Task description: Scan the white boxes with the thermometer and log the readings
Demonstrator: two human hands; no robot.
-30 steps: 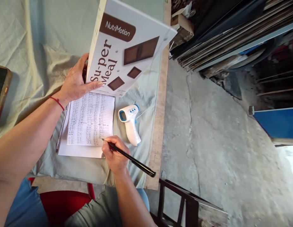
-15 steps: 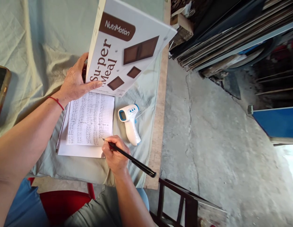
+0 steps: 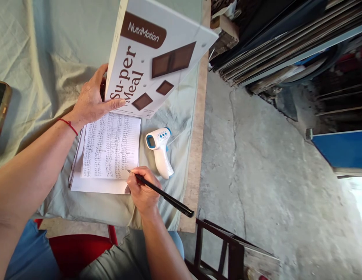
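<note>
My left hand [image 3: 92, 95] is closed on the lower left edge of a white box [image 3: 169, 42] printed "NutriMotion Su-per Meal", its thumb across the front. The box is tilted over the top end of a notebook [image 3: 111, 151] whose page is filled with columns of handwriting. In my right hand [image 3: 144, 188] is a black pen [image 3: 166, 197], gripped near its tip, which points at the lower right of the written page. Just right of the notebook lies a white and blue infrared thermometer [image 3: 160, 151], its small screen facing me.
A pale green cloth [image 3: 61, 42] covers the table, with a bare wooden edge [image 3: 192, 163] on the right. A phone [image 3: 1, 111] lies at the far left. A red chair [image 3: 78, 249] is under me; a dark metal frame [image 3: 220, 249] stands on the concrete floor [image 3: 265, 186].
The box has shifted very slightly to the left in my left hand. The pen's rear end has moved a touch right and up, while its tip stays near the same place on the page.
</note>
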